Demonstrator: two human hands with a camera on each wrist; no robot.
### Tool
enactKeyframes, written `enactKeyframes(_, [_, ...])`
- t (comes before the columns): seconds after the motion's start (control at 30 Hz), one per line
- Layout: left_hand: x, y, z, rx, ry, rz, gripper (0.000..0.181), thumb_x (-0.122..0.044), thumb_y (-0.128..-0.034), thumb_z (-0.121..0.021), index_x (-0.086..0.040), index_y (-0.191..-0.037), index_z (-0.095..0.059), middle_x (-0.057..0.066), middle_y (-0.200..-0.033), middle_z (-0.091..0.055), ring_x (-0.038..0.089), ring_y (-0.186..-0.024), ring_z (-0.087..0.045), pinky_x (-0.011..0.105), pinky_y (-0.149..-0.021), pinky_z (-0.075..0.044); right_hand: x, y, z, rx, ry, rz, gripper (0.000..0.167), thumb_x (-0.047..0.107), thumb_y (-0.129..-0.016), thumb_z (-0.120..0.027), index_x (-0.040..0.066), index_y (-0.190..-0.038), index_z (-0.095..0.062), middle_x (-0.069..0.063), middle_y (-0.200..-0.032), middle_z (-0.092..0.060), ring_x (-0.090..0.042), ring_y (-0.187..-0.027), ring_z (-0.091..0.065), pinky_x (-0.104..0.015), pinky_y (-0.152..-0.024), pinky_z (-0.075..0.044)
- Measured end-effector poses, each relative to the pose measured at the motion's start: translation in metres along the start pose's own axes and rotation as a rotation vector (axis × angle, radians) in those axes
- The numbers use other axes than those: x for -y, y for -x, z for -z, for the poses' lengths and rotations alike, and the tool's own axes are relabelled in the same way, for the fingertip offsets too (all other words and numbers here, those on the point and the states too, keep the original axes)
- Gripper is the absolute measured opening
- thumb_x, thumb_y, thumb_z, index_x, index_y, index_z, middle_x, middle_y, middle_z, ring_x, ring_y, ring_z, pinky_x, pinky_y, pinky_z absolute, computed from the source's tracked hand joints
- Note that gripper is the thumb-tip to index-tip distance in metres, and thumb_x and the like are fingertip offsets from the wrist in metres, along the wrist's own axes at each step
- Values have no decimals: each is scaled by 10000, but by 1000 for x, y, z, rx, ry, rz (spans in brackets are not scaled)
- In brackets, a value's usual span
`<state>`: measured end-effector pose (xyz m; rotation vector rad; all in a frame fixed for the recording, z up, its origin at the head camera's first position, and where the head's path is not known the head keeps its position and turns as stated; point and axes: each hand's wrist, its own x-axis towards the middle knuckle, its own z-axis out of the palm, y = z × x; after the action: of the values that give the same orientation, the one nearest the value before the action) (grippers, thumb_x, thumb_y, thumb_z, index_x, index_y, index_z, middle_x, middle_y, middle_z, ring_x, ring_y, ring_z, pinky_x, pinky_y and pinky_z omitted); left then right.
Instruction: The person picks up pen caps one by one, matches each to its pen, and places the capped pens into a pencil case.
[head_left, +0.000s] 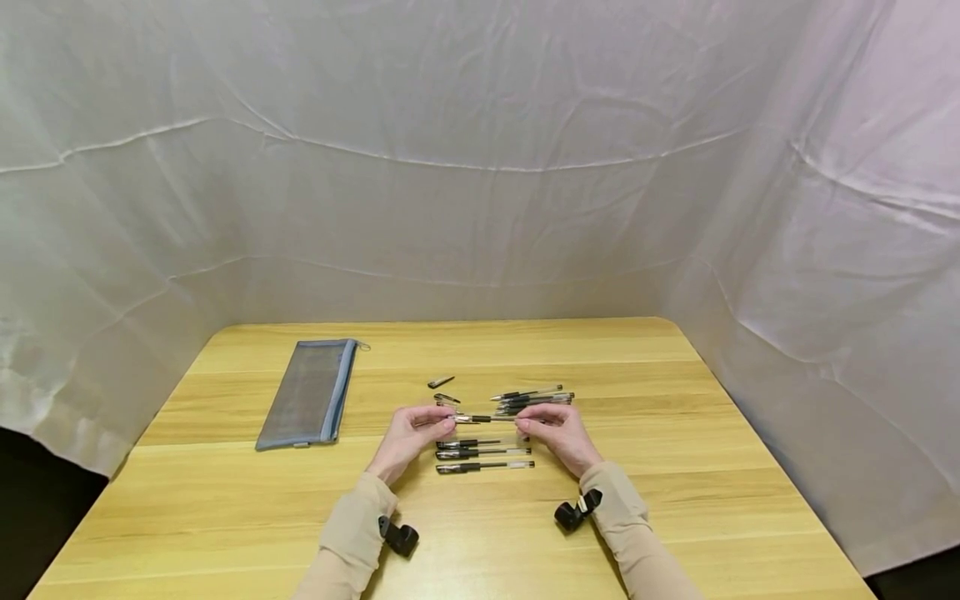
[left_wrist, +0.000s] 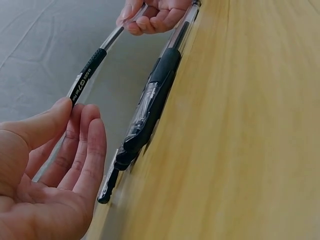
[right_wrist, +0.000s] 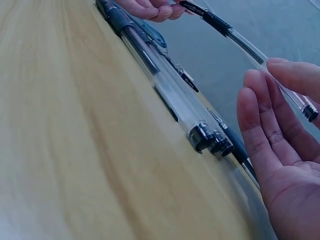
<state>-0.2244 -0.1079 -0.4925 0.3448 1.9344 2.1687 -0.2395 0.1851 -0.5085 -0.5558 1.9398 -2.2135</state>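
Both hands hold one clear gel pen (head_left: 483,419) level above the table. My left hand (head_left: 410,433) pinches its capped end between thumb and fingertips. At the other end, the thumb and fingers of my right hand (head_left: 558,433) pinch the clear barrel near its black plug. The left wrist view shows white lettering on the black cap clip of the pen (left_wrist: 85,80), beside the dark grip. Below the hands, several capped pens (head_left: 486,467) lie roughly parallel on the table. Uncapped pens (head_left: 534,401) lie piled behind the right hand, and part of that pile is hidden.
Two loose pen caps (head_left: 441,382) lie behind the left hand, with more partly hidden nearer it. A grey mesh pencil case (head_left: 307,400) with a blue zip edge lies flat on the left of the wooden table (head_left: 637,533). Pale cloth (head_left: 480,217) hangs around the table.
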Motion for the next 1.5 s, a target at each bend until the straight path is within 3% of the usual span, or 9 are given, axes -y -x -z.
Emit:
enactKeyframes(0.27, [-1, 2, -1, -3, -79, 16, 358, -30, -917, -700, 156, -1211, -614, 362, -1162, -663, 98, -858, -736, 262, -866, -603, 4, -2, -3, 0, -35, -5, 372, -20, -887, -708, -283, -1111, -569, -136, -943, -771, -140, -787, -735, -320, -806, -630])
enactKeyframes(0.47, [-5, 2, -1, -26, -126, 14, 359, -45, -911, -708, 143, -1204, -622, 323, -1139, -690, 121, -851, -738, 277, -862, -605, 3, -3, -4, 3, 5, -3, 328, -33, -885, -704, -271, -1080, -590, -25, -911, -779, -130, -764, -735, -299, -775, -630])
enactKeyframes(0.57, [-8, 3, -3, -42, -173, -14, 304, -63, -894, -730, 91, -1150, -676, 239, -1079, -737, 98, -829, -727, 253, -832, -599, 3, -3, -4, -8, 30, -9, 319, -29, -880, -712, -263, -1066, -602, -2, -893, -775, -131, -753, -737, -291, -764, -629])
enactKeyframes(0.67, [-9, 3, -5, -56, -223, -65, 224, -46, -879, -739, 44, -1084, -719, 150, -993, -767, 79, -793, -710, 225, -780, -581, 5, -3, -4, -27, 71, -20, 327, 3, -871, -735, -239, -1060, -624, -69, -885, -775, -137, -742, -736, -291, -753, -628])
enactKeyframes(0.77, [-10, 3, -6, -68, -267, -88, 181, -20, -870, -738, 24, -1046, -737, 139, -945, -770, 72, -765, -694, 211, -745, -559, 7, -3, -4, -43, 117, -35, 327, 40, -867, -753, -204, -1058, -651, -234, -913, -746, -144, -734, -729, -297, -746, -627])
enactKeyframes(0.9, [-12, 3, -7, -71, -271, -47, 210, -20, -883, -729, 51, -1081, -722, 224, -1016, -751, 81, -794, -705, 214, -771, -574, 9, -5, -5, -45, 193, -50, 301, 82, -872, -758, -145, -1055, -685, -380, -955, -683, -141, -728, -716, -290, -743, -618])
enactKeyframes(1.07, [-11, 4, -2, -79, -261, 10, 267, -36, -909, -712, 105, -1134, -685, 267, -1081, -733, 172, -850, -743, 212, -806, -585, 10, -6, -4, 3, 253, -74, 326, 109, -893, -745, -114, -1120, -674, -321, -1025, -714, -129, -801, -732, -285, -793, -615])
enactKeyframes(1.27, [-9, 4, 5, -136, -353, 40, 235, -45, -912, -714, 71, -1116, -714, 222, -1019, -759, 176, -856, -728, 214, -808, -558, 11, -5, 2, -14, 218, -86, 335, -20, -897, -689, -165, -1191, -619, -331, -1104, -701, -127, -855, -756, -269, -819, -618])
enactKeyframes(1.5, [-8, 4, 5, -195, -572, 27, 98, -27, -879, -742, -12, -972, -770, 159, -1050, -761, 120, -830, -645, 243, -769, -516, 6, -5, 5, -38, 476, -45, 195, 42, -884, -740, -63, -1048, -740, -259, -998, -750, -43, -758, -692, -203, -682, -575])
